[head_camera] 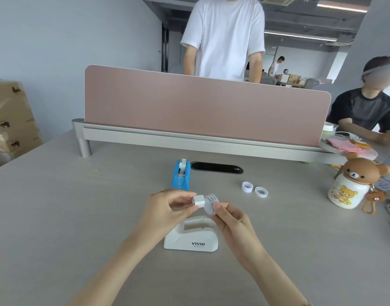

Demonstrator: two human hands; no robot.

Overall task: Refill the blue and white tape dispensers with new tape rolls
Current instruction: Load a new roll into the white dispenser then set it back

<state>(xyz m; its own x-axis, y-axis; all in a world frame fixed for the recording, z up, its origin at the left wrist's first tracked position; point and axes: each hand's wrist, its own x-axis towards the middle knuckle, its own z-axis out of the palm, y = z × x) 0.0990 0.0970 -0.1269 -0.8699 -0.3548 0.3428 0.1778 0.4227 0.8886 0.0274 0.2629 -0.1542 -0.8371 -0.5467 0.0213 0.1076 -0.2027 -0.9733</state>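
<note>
The left hand (pixel 169 204) pinches a small white hub (pixel 199 200); the right hand (pixel 229 217) grips a new roll (pixel 210 205) touching it, both just above the white dispenser (pixel 190 238), whose cradle is empty. The blue dispenser (pixel 180 176), farther off, already carries tape. Best to square the hub to the roll's core and press straight through before dropping it into the cradle.

Bright, even light fills the room, much of it from ceiling strip lights (pixel 341 6) far right. Shadows on the table (pixel 57 206) are soft and faint, darkest under the white tape dispenser (pixel 190 237). The wide lens bends the partition (pixel 205 109) and stretches the edges. Detail is slightly soft overall, and the far office is hazy
</note>
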